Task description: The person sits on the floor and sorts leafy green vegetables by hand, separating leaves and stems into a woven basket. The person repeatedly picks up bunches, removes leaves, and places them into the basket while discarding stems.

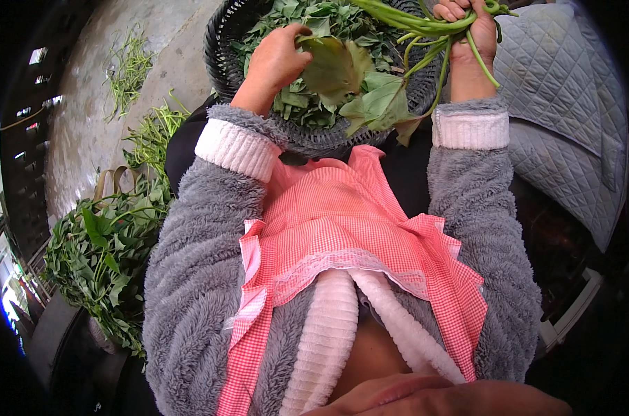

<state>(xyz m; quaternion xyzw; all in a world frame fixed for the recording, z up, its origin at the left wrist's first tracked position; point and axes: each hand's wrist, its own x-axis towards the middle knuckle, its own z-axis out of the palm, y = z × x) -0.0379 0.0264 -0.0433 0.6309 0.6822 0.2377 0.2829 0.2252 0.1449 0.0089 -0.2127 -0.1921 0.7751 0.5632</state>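
My right hand point(470, 31) is closed around a bunch of long green leaf stems point(429, 23), which stick out to both sides of the fist. Large, partly yellowed leaves hang from the bunch, one of them a pale green leaf point(379, 99). The thumb and forefinger of my left hand point(280, 54) are at the edge of a broad yellowing leaf point(332, 70). Below both hands stands a dark woven basket point(218, 52) heaped with loose green leaves point(306, 104). The leaves hide part of its near rim.
Stripped green stems point(130, 67) lie on the concrete floor point(85, 109), with another pile of stems point(161, 130) near my left knee. A big heap of leafy vines point(106, 249) is at my left side. Grey quilted fabric point(554, 67) is at the right.
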